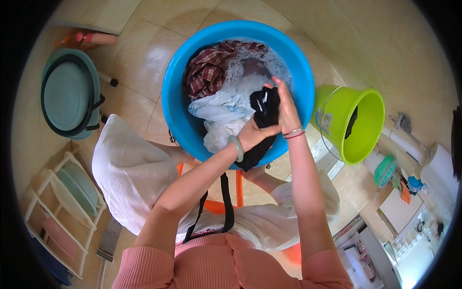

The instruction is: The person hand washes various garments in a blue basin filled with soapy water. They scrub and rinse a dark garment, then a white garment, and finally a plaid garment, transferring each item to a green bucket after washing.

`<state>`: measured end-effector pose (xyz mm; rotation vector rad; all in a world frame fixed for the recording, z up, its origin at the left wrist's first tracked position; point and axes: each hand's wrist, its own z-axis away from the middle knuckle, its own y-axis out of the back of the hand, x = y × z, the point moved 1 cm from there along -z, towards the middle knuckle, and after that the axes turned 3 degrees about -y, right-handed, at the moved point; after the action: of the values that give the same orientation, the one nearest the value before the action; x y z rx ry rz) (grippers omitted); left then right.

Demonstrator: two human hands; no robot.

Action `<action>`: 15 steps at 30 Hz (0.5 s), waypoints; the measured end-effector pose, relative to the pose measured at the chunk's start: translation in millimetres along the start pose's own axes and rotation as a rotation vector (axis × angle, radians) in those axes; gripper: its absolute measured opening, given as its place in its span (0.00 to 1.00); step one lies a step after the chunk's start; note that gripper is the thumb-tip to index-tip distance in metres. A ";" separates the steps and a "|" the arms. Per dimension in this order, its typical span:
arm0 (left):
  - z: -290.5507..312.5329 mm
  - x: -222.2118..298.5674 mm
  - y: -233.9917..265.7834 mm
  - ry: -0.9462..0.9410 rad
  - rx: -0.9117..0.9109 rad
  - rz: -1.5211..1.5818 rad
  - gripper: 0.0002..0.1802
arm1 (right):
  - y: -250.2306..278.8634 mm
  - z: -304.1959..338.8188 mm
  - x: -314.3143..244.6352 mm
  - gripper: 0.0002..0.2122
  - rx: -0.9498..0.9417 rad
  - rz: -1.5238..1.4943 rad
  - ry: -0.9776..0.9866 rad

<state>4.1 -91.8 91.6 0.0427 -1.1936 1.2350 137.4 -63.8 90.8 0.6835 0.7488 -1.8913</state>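
Note:
Both my hands are over a large blue basin (174, 72) of sudsy water. Between them is a bunched black garment (267, 111) with small white marks; its exact kind is unclear. My left hand (255, 135), with a pale green bangle at the wrist, is closed on its lower part. My right hand (287, 111) lies along its right side, fingers pointing up and curled round the top edge. Below the hands the black fabric hangs to the basin's near rim. In the basin lie a dark red plaid shirt (207, 72) and white clothes (224, 113), with foam (276, 60) at the far right.
A lime green bucket (370, 132) with a wire handle stands right of the basin, something black inside. At the left are stacked grey-green basins (67, 96), a pink bottle (101, 38) and a white rack (62, 216). An orange stool (214, 206) is under me.

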 end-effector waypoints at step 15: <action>-29.1 7.3 63.4 0.153 0.735 0.663 0.42 | -6.8 105.6 -49.3 0.12 0.257 1.003 0.701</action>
<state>-23.9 -43.6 49.1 0.0981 -0.5680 2.1732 135.5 -111.7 197.2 1.5712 0.4157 -0.8036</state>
